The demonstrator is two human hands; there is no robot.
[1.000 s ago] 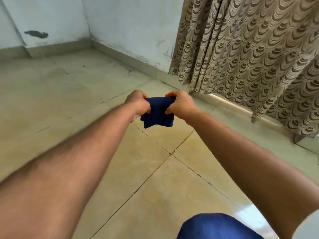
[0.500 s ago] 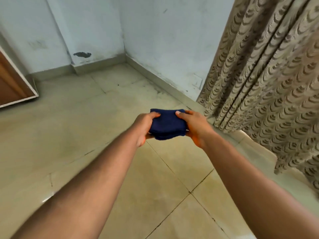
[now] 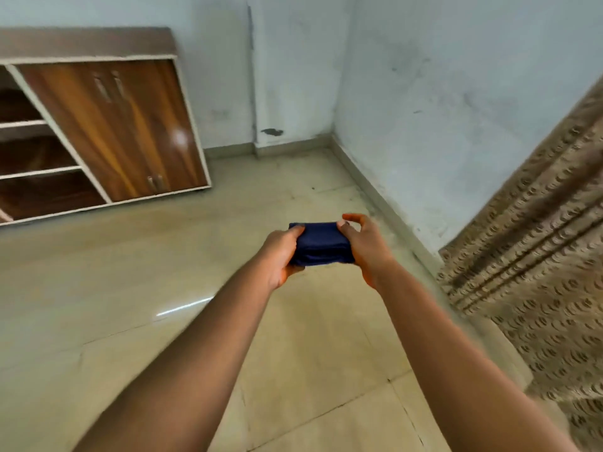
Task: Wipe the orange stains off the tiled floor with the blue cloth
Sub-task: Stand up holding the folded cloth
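Pinching the folded blue cloth point(image 3: 321, 244) from both ends, the left hand point(image 3: 280, 256) has its thumb on top and fingers curled beneath, while the right hand point(image 3: 363, 246) presses its thumb into the other end, with its forefinger lifted clear above. The cloth hangs between them in the air, well above the tiled floor point(image 3: 163, 256), so no wiping is under way; by my reading the work is at the readying stage, the cloth bundled into a pad, and all the scrubbing lies ahead. No orange stains show on any tile in view, only a pale glare streak, so where they sit cannot be told. Motion blur softens the curtain point(image 3: 538, 256) on the right and the wooden cabinet point(image 3: 114, 132) on the left, which the frame crops.
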